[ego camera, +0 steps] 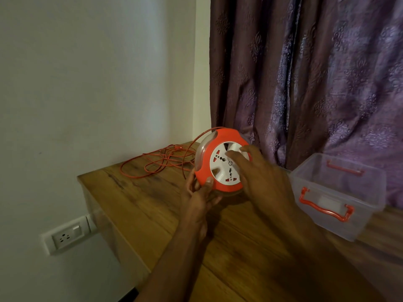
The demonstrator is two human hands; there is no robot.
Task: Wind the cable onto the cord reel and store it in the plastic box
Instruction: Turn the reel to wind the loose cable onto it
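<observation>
A: While the cord reel (222,160) stood on edge near the centre of the frame, which way did its face point?

B: The white socket face was tilted toward the camera and a little to the lower right. The reel's axle ran from that face back toward the upper left; the disc itself stood roughly upright above the wooden table (152,205).

A: Grip on the reel?

B: The left hand (199,192) held the lower left rim, thumb curled over the orange front edge, fingers wrapped behind. The right hand (259,173) lay on the white face from the right, fingers fairly straight and spread, tips on the hub area. It was motion-blurred; could not tell whether it pinched a knob or only pressed.

A: Cable?

B: The orange cable (157,164) left the reel at its top edge, arced to the left, and lay in loose overlapping loops on the table, left of the reel toward the wall. Loops ran mostly left to right. Plug end not made out.

A: Box?

B: The plastic box (335,199) sat at right of the frame, clear, lid off, orange handles on the near and far ends, long side running toward the upper right. Apart from the reel, just right of the right hand.

A: Surroundings?

B: Purple curtain (316,73) behind; wall socket (65,236) at lower left.
</observation>
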